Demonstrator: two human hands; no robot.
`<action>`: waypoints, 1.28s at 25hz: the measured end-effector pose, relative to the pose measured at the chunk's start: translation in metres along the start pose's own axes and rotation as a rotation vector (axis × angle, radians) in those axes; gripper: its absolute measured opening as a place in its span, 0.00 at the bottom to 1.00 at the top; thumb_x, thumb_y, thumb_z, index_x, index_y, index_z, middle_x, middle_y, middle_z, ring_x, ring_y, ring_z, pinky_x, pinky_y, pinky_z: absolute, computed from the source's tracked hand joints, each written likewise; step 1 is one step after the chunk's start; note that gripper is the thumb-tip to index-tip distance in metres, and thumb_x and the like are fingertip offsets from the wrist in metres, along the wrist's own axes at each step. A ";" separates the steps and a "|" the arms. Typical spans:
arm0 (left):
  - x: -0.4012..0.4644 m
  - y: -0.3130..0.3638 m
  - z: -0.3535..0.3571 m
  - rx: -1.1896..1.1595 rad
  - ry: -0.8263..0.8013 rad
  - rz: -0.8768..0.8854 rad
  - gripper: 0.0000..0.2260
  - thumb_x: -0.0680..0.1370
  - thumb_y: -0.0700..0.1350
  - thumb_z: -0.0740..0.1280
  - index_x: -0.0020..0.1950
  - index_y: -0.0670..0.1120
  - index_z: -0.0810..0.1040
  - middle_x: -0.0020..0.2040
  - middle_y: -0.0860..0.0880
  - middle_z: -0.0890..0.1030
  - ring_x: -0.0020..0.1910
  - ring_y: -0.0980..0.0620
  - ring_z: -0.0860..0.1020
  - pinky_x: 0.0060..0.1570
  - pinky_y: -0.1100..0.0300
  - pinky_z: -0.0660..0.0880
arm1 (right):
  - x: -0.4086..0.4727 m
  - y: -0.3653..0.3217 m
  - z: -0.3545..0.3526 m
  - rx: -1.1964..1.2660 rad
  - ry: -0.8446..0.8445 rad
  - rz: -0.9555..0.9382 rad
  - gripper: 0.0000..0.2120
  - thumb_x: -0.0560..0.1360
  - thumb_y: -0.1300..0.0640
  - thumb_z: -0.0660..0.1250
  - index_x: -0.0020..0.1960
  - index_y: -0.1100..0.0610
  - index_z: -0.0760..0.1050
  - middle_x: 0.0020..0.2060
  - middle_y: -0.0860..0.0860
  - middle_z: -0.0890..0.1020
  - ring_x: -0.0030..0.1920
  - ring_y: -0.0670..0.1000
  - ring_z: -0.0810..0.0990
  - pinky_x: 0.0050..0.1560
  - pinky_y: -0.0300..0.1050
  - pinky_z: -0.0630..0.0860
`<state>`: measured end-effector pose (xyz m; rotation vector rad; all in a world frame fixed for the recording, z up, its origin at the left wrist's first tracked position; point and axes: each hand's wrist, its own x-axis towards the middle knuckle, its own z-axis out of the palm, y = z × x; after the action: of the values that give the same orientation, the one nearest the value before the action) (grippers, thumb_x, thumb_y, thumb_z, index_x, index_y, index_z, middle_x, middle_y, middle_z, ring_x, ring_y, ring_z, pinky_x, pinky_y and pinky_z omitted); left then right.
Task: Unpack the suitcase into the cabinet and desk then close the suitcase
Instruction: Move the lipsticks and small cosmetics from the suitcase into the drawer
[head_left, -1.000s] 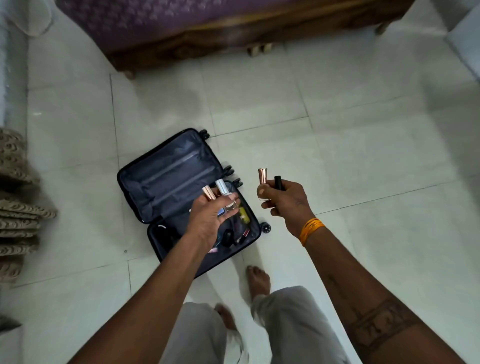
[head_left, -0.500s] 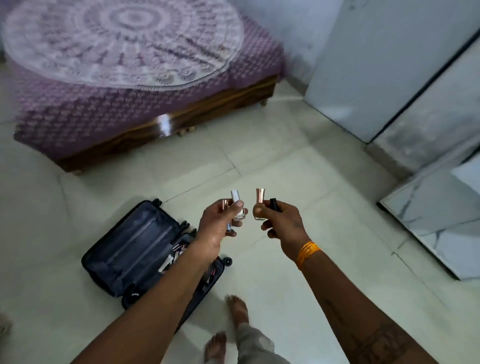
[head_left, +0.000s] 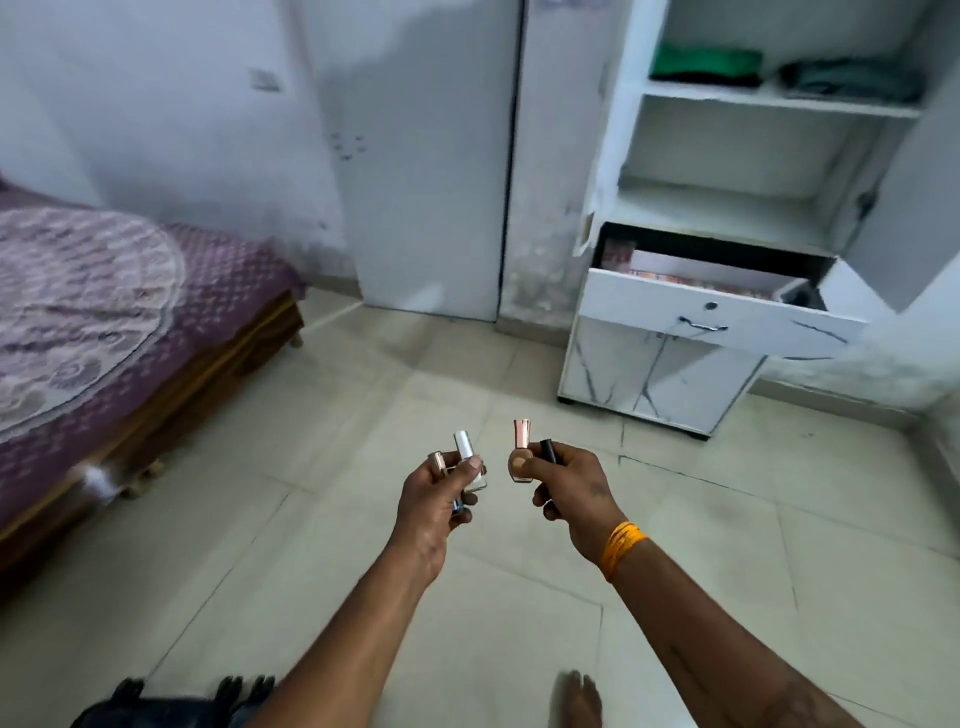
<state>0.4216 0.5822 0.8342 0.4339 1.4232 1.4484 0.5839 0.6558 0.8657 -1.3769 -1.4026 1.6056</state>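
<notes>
Near centre, above floor: my left hand (head_left: 441, 499) pinching two small bottles (head_left: 465, 462), right hand (head_left: 569, 486) pinching two more (head_left: 521, 457). Suitcase (head_left: 171, 709) lying near left; cabinet (head_left: 727, 291) far right. Risking crowded grips slipping, glass dropping onto tile.

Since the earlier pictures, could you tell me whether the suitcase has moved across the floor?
Cannot tell. The suitcase now shows only at the bottom edge, but the bed has shifted in view too, so the camera turned.
</notes>
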 end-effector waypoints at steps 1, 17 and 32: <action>0.014 0.002 0.027 0.010 -0.034 0.004 0.05 0.78 0.45 0.75 0.52 0.47 0.82 0.46 0.46 0.86 0.34 0.53 0.77 0.36 0.59 0.72 | 0.012 -0.003 -0.025 0.014 0.034 -0.009 0.04 0.76 0.57 0.74 0.49 0.57 0.85 0.36 0.50 0.84 0.31 0.50 0.74 0.31 0.44 0.70; 0.255 0.012 0.417 0.020 -0.234 -0.110 0.03 0.78 0.39 0.71 0.51 0.45 0.81 0.41 0.46 0.82 0.33 0.51 0.78 0.32 0.60 0.74 | 0.266 -0.050 -0.358 0.124 0.369 -0.020 0.09 0.73 0.55 0.78 0.52 0.53 0.83 0.39 0.51 0.87 0.35 0.50 0.76 0.33 0.43 0.73; 0.625 0.061 0.564 0.330 -0.167 -0.182 0.06 0.73 0.42 0.79 0.49 0.45 0.86 0.40 0.47 0.86 0.32 0.53 0.75 0.28 0.61 0.68 | 0.623 -0.106 -0.423 0.125 0.497 0.175 0.14 0.71 0.55 0.81 0.51 0.61 0.84 0.42 0.55 0.89 0.45 0.55 0.88 0.38 0.44 0.76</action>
<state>0.5956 1.4066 0.7831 0.6002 1.5263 1.0104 0.7828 1.3879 0.8113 -1.7097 -0.8962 1.3008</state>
